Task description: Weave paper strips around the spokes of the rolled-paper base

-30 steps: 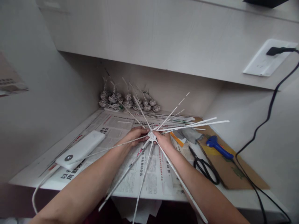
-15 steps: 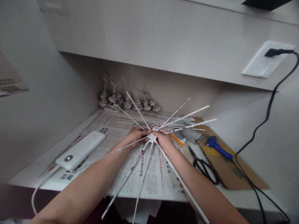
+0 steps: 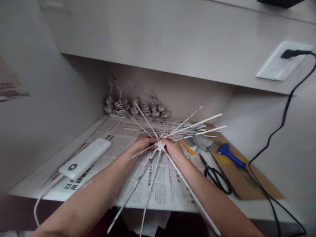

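A woven paper base [image 3: 160, 145], with several thin rolled-paper strips fanning out from it like spokes, is held just above the newspaper [image 3: 159, 191]. My left hand [image 3: 144, 142] pinches its left edge, thumb on top. On the opposite edge my right hand [image 3: 172, 144] grips it with thumb and fingers closed, close to the left thumb. Long spokes run toward me between my forearms, and others point up and away to the back. The undersides of my fingers are partly hidden by the base.
Several gourd-shaped woven paper pieces [image 3: 134, 107] stand along the back wall. More paper strips [image 3: 172, 123] lie before them. Black scissors [image 3: 214, 176], a blue glue gun [image 3: 230, 155] and cardboard [image 3: 244, 177] are on the right. A white power bank [image 3: 85, 158] with a cable lies left.
The woven base has tilted slightly in my hands, and its spokes have shifted a little. Both hands keep their hold in nearly the same place.
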The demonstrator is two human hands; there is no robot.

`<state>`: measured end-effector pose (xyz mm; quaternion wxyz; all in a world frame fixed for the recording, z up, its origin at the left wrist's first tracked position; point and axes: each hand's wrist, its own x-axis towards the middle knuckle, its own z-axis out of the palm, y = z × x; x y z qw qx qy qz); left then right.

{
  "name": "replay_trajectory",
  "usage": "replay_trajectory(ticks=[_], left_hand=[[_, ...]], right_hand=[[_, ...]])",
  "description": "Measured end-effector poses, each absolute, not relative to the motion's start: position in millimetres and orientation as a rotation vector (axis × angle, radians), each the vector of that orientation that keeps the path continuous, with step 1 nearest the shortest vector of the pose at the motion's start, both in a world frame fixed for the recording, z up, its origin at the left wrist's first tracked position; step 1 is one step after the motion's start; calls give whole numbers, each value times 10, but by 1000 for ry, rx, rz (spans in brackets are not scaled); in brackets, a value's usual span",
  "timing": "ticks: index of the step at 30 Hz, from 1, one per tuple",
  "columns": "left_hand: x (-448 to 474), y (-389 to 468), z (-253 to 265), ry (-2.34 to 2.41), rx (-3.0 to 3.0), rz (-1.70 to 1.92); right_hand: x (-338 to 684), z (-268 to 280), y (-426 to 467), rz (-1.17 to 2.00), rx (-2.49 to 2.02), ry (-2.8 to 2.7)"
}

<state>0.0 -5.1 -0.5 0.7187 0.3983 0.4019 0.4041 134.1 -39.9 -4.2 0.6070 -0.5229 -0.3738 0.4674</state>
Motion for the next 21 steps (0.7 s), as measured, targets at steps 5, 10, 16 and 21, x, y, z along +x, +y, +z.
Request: replay_trajectory(ticks=[5, 10, 16, 21], left_hand=[[11, -82, 45, 931, 868, 914], [58, -84, 64, 1012, 781, 1051], [69, -51, 9, 1030, 798, 1102], [61, -36, -34, 1026, 821, 1091]], right_hand=[[1357, -84, -373, 1155, -1192, -781], [1410, -125, -328, 1156, -1149, -768], [1412, -124, -317, 1077, -1137, -871], [1378, -106, -346, 1000, -1141, -943]])
